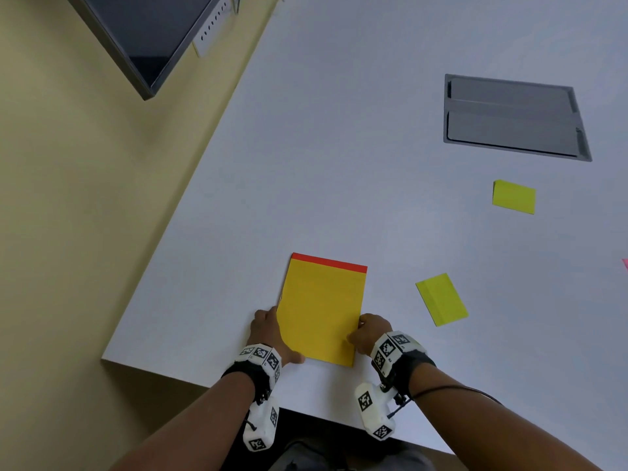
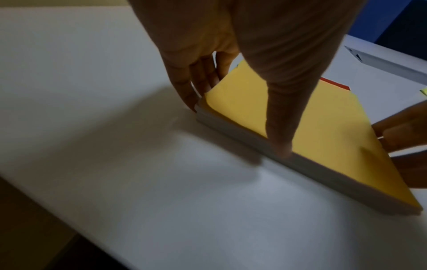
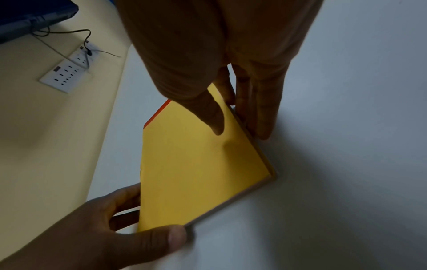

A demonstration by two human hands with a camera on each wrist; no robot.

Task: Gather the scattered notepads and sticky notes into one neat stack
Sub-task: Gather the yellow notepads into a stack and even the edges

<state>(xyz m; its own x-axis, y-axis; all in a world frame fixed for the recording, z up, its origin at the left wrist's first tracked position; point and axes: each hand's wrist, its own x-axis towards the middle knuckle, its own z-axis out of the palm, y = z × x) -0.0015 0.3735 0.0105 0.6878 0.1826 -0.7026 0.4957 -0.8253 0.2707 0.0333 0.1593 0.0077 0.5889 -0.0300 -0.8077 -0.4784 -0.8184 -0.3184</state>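
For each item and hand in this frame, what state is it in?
yellow notepad: flat on the white table, held at both sides.
left hand: grips the pad's left edge.
right hand: grips its right edge.
near sticky pad: loose, apart.
far sticky pad: loose, apart.

A pink item (image 1: pixel 625 265) is cut off by the head view's right edge. The pad (image 1: pixel 323 314) hides the left hand's (image 1: pixel 272 334) fingertips there.

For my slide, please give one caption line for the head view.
Both hands, left hand and right hand, grip a yellow notepad on the white table.
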